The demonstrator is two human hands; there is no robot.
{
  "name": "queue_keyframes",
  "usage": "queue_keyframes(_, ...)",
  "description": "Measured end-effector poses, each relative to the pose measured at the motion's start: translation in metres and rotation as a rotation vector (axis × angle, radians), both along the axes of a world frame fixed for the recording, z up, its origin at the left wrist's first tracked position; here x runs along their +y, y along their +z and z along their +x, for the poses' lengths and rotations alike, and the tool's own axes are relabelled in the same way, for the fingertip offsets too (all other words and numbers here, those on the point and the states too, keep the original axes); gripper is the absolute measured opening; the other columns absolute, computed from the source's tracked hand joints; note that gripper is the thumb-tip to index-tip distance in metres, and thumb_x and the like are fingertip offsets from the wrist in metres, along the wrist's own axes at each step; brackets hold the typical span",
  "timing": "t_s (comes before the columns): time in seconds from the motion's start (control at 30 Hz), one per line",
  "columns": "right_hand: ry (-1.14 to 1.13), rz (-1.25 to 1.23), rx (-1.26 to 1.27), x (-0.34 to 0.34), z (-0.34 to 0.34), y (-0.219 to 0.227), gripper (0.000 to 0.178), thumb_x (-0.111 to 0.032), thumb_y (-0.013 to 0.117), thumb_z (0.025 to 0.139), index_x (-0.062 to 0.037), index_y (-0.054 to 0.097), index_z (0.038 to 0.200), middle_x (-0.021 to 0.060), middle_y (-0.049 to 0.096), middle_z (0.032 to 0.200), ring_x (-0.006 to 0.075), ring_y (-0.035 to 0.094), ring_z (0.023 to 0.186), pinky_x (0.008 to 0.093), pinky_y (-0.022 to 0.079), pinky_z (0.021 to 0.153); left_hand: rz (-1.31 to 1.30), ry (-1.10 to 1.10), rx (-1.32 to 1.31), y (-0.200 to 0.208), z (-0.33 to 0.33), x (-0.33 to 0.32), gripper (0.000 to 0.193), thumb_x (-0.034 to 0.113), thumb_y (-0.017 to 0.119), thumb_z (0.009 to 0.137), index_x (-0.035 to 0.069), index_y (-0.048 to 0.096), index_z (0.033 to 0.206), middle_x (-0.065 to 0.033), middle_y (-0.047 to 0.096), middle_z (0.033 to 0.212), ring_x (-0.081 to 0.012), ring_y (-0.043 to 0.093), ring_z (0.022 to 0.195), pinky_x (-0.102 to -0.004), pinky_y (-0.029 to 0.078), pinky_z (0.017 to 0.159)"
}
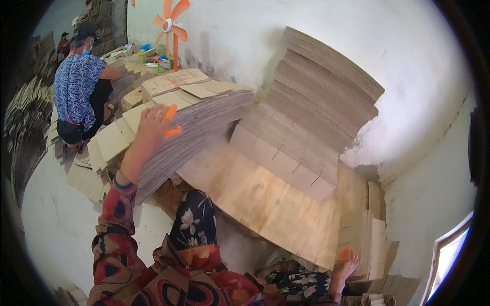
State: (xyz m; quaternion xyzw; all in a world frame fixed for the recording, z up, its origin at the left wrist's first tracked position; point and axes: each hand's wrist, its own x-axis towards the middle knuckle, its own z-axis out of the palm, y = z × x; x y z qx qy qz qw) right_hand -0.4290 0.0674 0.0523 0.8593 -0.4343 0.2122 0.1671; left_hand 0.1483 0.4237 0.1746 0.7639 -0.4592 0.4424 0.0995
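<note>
The left hand (153,124) is spread before a cardboard stack (214,109), likely placed for reach; the right hand (348,264), perhaps steadying upright cardboard (352,232), shows no clear grip.

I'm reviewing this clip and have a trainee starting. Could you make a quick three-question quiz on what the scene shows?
1. True or false: the left hand and the right hand both have orange finger covers.
2. Multiple choice: what stands in front of the back wall?
A) a ladder
B) an orange fan
C) a bicycle
3. Short answer: which hand is nearest the upright bundle of cardboard sheets at the lower right?

Key: 1. True. 2. B. 3. The right hand.
</note>
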Motion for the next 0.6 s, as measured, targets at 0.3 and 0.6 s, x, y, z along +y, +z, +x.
queue_keyframes(0.3,-0.328,-0.050,0.127,-0.067,-0.107,-0.068,0.032,-0.012,0.048,0.086,-0.0035,0.060,0.114,0.0173,0.057,0.120,0.0400,0.050,0.112,0.0513,0.039,0.093,0.318,-0.693,0.551,-0.122,-0.177,-0.112,0.031,0.019,0.072,0.077,0.004,0.061,0.101,-0.0140,0.061,0.090,-0.0328,0.057,0.084,-0.0418,0.045,0.070)
queue_keyframes(0.6,-0.591,0.112,-0.085,-0.085,-0.094,-0.033,0.044,-0.035,0.070,0.077,-0.0032,0.054,0.103,0.0150,0.057,0.098,0.0340,0.051,0.100,0.0463,0.041,0.079,0.511,-1.017,0.847,-0.189,-0.261,-0.155,0.021,0.012,0.070,0.078,0.005,0.059,0.094,-0.0122,0.059,0.073,-0.0316,0.057,0.073,-0.0397,0.044,0.067)
